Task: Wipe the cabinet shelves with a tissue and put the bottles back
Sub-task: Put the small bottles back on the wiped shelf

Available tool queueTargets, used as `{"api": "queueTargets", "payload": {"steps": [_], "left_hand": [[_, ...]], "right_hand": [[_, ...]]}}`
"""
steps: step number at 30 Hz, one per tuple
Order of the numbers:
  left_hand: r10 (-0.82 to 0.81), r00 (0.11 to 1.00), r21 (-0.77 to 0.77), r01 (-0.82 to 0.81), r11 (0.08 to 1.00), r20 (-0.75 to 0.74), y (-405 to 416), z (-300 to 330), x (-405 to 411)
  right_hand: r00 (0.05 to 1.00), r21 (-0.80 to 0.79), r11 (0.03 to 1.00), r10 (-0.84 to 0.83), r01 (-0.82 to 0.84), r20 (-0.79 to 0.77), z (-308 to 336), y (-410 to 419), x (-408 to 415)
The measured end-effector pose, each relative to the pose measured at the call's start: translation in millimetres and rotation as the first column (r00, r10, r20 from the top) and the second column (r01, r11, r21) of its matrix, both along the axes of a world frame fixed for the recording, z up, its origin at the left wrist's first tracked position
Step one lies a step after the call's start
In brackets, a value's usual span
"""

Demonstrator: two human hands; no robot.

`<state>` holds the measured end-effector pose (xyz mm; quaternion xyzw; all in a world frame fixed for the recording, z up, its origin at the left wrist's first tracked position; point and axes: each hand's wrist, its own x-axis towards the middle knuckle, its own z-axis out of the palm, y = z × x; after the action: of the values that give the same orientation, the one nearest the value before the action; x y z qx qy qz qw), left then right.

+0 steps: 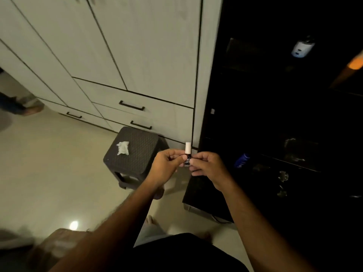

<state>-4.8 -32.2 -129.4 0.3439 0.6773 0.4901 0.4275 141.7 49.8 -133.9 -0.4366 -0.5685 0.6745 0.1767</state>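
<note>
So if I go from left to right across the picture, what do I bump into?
Tissue on the stool → left hand → little bottle in both hands → right hand → blue bottle in the dark cabinet.

left hand [167, 165]: fingers curled, pinch grip | right hand [208, 167]: fingers curled, pinch grip | both arms outstretched

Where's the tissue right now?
In the head view, the crumpled tissue lies on the dark stool, left of both hands, which hold a small bottle.
</note>
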Motion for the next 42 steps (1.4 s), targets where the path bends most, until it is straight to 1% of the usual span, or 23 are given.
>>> {"api": "queueTargets", "payload": {"steps": [4,9,13,18,20,23,26,33,35,38,42], "left_hand": [[0.067,0.998,-0.039,-0.067,0.997,0.001,-14,-6,-36],[0.085,0.996,-0.087,-0.082,0.993,0.033,-23,-18,-90],[0.084,0.996,-0.136,-0.080,0.988,0.029,-33,-37,-145],[0.043,0.999,-0.270,-0.036,0.962,0.020,-43,-71,-222],[0.046,0.998,-0.295,-0.032,0.955,0.042,-42,-82,-251],[0.059,0.998,-0.317,-0.044,0.947,0.036,-37,-101,-287],[0.073,0.997,-0.344,-0.056,0.937,0.037,-30,-133,-314],[0.136,0.990,-0.429,-0.102,0.897,0.048,-19,-222,-339],[0.138,0.990,-0.452,-0.112,0.885,0.025,-10,-250,-342],[0.090,0.994,-0.488,-0.107,0.867,-0.058,8,-286,-347],[0.050,0.993,-0.489,-0.097,0.867,-0.107,34,-329,-357]], "right_hand": [[0.999,-0.071,0.997,0.041,-0.041,-0.008,-6,-7,-43],[1.000,-0.130,0.991,0.024,-0.024,0.002,-20,-14,-100],[1.000,-0.168,0.986,-0.015,0.019,0.027,-39,-27,-154],[0.992,-0.233,0.966,-0.088,0.108,0.091,-64,-47,-226],[0.987,-0.251,0.958,-0.111,0.137,0.116,-76,-51,-255],[0.975,-0.285,0.939,-0.153,0.194,0.161,-95,-53,-292],[0.963,-0.300,0.922,-0.193,0.244,0.189,-121,-48,-323],[0.933,-0.286,0.918,-0.181,0.274,0.312,-209,-35,-363],[0.916,-0.274,0.914,-0.196,0.300,0.351,-238,-29,-371],[0.887,-0.248,0.907,-0.224,0.341,0.404,-278,-18,-382],[0.852,-0.174,0.925,-0.224,0.339,0.472,-329,4,-400]]}}
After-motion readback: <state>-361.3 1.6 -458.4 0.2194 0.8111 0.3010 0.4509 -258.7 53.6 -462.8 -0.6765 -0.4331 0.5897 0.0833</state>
